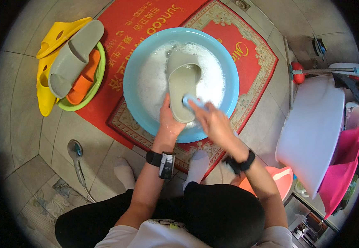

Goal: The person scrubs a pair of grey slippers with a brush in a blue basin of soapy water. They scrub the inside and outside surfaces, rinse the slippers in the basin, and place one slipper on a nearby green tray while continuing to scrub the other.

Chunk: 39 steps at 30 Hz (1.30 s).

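Observation:
A grey-green slide slipper (181,88) is tilted over soapy water in a light blue plastic basin (130,102). My left hand (169,119) grips it near the heel, thumb along its left edge. In my right hand (213,121) is a blue brush (193,101), its head at the slipper's footbed near the heel. The brush and right hand are blurred, and the bristles are hidden. White foam (151,80) covers the water around the slipper.
Left of the basin, yellow slippers (50,46), another grey slipper (71,62) and an orange slipper (85,80) rest on a green basin (97,90). A shower head (75,150) lies on the tiles. Red mats (251,80) lie underneath; at right stands a large white tub (313,130).

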Motion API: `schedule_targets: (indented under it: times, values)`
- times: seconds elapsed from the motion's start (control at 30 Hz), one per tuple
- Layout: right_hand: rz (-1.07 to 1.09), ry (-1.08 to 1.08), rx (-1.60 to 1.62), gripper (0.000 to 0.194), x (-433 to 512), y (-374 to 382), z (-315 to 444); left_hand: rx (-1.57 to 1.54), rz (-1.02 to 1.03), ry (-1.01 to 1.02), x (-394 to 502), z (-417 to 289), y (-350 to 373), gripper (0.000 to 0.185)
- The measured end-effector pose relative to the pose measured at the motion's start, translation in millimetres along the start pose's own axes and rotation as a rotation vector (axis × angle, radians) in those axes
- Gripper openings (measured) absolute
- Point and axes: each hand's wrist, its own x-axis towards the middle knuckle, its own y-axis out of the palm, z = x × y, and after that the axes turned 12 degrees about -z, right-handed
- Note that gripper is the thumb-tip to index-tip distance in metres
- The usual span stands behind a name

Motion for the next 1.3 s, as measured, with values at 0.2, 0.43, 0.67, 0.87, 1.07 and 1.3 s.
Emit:
schedule_targets:
  times: [0.2, 0.43, 0.67, 0.87, 1.07, 1.3]
  values:
    - [-0.071, -0.260, 0.067, 0.056, -7, 17, 6, 0.094, -0.016, 0.096, -5, -1, 2, 0.046]
    - [-0.191, -0.128, -0.051, 0.052, 35, 24, -8, -0.033, -0.074, -0.016, 7, -2, -6, 0.047]
    - [-0.247, -0.097, -0.066, 0.044, 44, 27, -11, -0.070, 0.042, -0.095, 14, 4, -13, 0.048]
    - [-0.286, -0.227, 0.110, 0.053, 12, 38, -8, 0.078, 0.074, -0.027, 17, 5, -11, 0.051]
    - [-0.272, -0.159, 0.221, 0.070, 81, 35, -37, 0.154, 0.040, 0.000, 10, 5, 1, 0.055]
    - [-0.028, 0.260, 0.307, 0.060, 20, -26, -46, 0.187, 0.163, 0.036, 49, -23, 61, 0.054]
